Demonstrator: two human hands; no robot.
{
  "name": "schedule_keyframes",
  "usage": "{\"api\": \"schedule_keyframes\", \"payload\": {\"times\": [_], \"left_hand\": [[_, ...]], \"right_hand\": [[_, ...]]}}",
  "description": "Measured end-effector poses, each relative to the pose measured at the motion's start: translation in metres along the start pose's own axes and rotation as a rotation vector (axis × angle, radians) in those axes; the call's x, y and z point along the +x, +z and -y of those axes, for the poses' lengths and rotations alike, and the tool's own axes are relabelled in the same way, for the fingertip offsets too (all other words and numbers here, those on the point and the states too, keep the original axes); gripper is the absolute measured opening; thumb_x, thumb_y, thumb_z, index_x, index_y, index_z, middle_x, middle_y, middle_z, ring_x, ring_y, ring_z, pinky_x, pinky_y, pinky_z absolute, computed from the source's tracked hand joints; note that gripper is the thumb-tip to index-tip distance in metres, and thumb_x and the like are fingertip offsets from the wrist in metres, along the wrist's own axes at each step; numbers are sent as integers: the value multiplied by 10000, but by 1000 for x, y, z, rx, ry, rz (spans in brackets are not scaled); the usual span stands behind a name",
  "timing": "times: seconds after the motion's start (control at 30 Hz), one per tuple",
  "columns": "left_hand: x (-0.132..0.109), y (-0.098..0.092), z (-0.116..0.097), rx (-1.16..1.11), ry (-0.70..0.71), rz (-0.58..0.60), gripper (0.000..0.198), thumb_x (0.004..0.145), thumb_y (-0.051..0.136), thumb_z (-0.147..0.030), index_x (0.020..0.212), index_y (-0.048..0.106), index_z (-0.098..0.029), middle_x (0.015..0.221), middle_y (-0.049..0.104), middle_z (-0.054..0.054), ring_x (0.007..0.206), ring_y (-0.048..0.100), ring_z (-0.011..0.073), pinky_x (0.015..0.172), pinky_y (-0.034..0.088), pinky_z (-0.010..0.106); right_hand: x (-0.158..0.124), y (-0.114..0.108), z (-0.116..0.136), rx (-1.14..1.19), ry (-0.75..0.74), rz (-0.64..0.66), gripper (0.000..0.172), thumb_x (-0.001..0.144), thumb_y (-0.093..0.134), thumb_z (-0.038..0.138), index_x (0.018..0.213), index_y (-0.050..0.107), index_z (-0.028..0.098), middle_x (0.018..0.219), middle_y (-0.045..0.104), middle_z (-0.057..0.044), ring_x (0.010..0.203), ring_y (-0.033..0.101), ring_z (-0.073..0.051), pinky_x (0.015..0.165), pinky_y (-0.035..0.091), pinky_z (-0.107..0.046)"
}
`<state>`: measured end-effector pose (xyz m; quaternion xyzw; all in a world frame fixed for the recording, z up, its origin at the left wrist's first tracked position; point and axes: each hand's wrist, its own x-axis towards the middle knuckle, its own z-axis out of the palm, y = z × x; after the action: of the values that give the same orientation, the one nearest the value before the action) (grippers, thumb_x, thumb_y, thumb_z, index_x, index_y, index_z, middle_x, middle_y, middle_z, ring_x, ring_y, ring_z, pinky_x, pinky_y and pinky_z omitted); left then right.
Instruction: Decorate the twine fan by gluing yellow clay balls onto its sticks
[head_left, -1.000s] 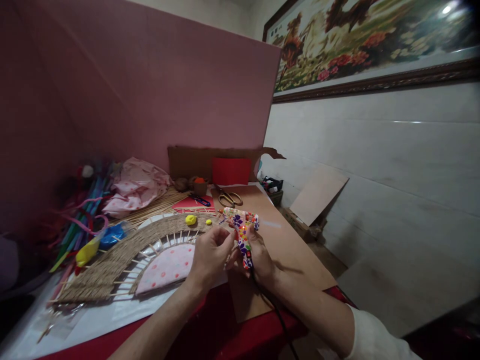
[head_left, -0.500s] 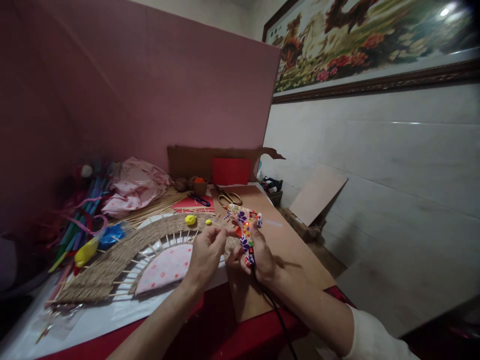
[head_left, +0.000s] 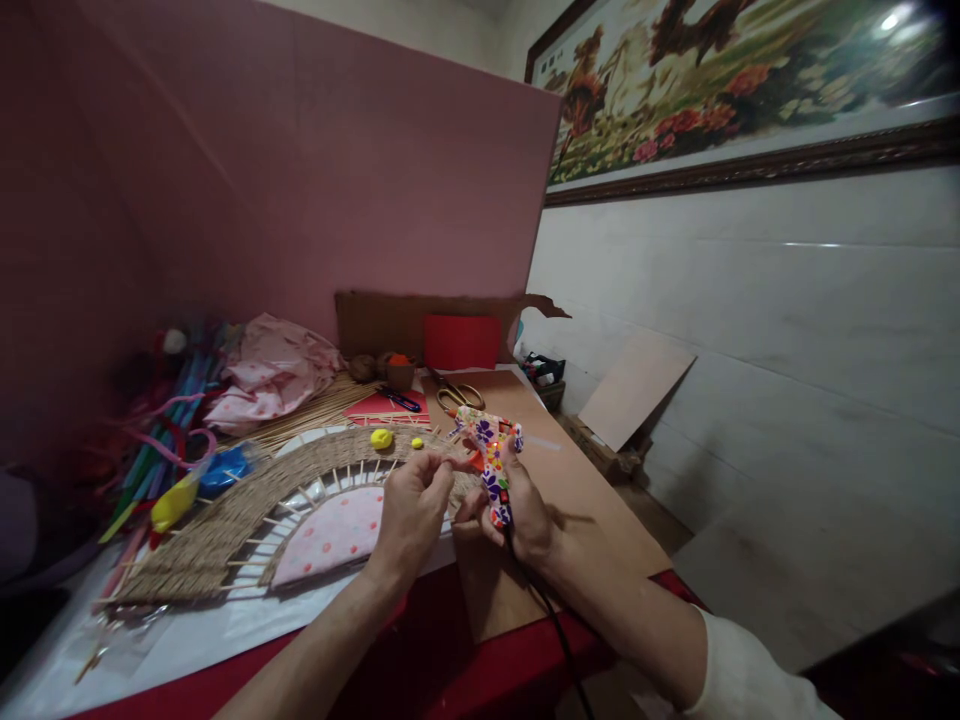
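Glue gun (head_left: 493,465): raised over the brown board (head_left: 600,520), nozzle (head_left: 453,413) toward the far left.
Right hand (head_left: 523,515): wrapped around the gun's handle.
Left hand (head_left: 416,500): fingertips pinched together beside the trigger (head_left: 477,461); holding anything? I can't tell.
Woven arch (head_left: 187,550): flat on the table (head_left: 450,655), left of the gun.
Gun step: looks like readying or clearing it.
Next move: wants steady aim, fingers off the nozzle.

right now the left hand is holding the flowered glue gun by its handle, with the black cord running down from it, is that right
Wrong hand: it is the right hand that holds the flowered glue gun by its handle, with the black cord running down from it, as the head view shows.
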<state>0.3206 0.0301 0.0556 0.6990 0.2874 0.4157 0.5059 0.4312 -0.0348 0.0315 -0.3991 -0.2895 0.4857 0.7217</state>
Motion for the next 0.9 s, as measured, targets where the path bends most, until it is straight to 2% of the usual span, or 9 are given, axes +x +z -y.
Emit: {"api": "schedule_keyframes", "payload": {"times": [0.13,0.2,0.3,0.37,0.43,0.6,0.7,0.8,0.9], "left_hand": [[1,-1,-1,-35,3,-4,261,806,482,-329,725,650,-146,468,428,-55,448,376,96,451,289,212],[1,1,0,-105,-47,59,259,789,521,-366,750,640,-139,476,435,-59,437,373,87,446,288,209],[0,6,1,-256,-152,232,266,724,611,-397,793,607,-141,494,492,-58,410,397,80,442,317,212],[-1,7,2,-291,-155,268,251,710,629,-391,744,588,-146,484,497,-56,398,391,75,433,309,209],[-1,6,2,-280,-111,212,237,724,618,-377,690,575,-147,469,463,-61,404,364,66,422,281,200],[1,0,-2,-340,-36,-77,241,818,506,-328,633,451,-184,495,407,-70,434,317,65,417,253,186],[3,-3,-3,-296,8,-177,310,859,438,-325,582,388,-195,476,391,-63,424,315,70,416,262,191],[5,-5,-2,-266,47,-185,386,884,425,-384,548,399,-196,426,392,-56,400,331,75,419,276,201],[7,-7,-2,-281,34,-183,404,866,476,-425,541,446,-187,416,437,-45,394,354,73,420,284,205]], "right_hand": [[1,-1,2,41,37,61,740,813,309,752,1193,504,148,583,660,-28,219,403,-63,223,239,-146],[1,-1,2,41,49,38,744,812,318,752,1163,527,131,560,649,-24,214,390,-61,219,239,-147],[0,1,0,24,16,23,728,803,376,739,1127,556,112,558,645,-21,233,411,-66,224,281,-155],[0,2,-1,14,1,47,720,808,391,728,1149,548,114,583,658,-30,238,426,-70,230,291,-158],[0,1,-1,25,14,72,729,817,359,732,1179,526,123,605,671,-42,227,425,-70,226,264,-153],[2,-3,8,136,54,118,689,826,296,742,1183,494,188,780,711,-81,311,526,-98,222,236,-143],[1,-3,14,190,58,152,631,840,305,722,1146,498,205,821,714,-73,288,480,-72,222,233,-143],[0,-3,16,202,59,167,627,855,306,705,1114,529,179,666,688,-30,223,344,-42,222,207,-146],[-1,-4,17,197,80,173,641,868,305,688,1091,587,158,404,518,63,194,224,-38,231,196,-140]]}}
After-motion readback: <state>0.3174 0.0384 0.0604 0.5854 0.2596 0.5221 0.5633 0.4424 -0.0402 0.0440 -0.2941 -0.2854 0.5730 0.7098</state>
